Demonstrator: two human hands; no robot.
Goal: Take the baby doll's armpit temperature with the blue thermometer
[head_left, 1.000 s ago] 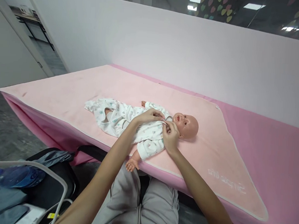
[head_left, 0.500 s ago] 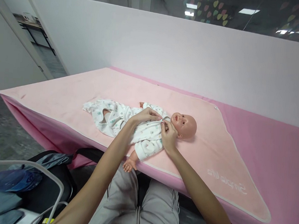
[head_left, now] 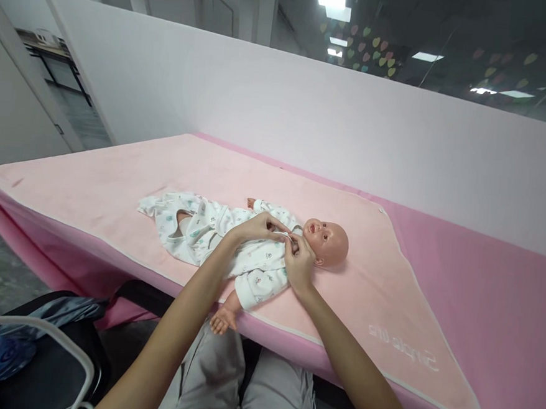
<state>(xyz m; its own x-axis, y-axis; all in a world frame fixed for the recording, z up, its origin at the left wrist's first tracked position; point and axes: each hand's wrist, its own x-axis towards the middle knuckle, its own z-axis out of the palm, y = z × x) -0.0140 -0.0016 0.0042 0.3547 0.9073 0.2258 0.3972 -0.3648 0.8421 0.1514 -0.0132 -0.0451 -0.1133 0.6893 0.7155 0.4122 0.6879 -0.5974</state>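
Toward the left corner of the desk [head_left: 505,295], the white suit [head_left: 255,259] ends in loose, rumpled legs, so a hard tug could bunch them; next, the doll's near hand [head_left: 224,319] pokes past the near edge, and if I pull toward me, the whole doll [head_left: 333,245] could slide that way. My left hand [head_left: 255,227] narrows to a pinch on a thin white strip [head_left: 282,233], probably the suit's edging, and my right hand [head_left: 300,265] pinches close beside it; so little cloth could easily slip free. The doll lies on its back along the near edge: a gap in the legs at left, small scattered prints, creased chest, wide cuffs, glossy bald head at right.
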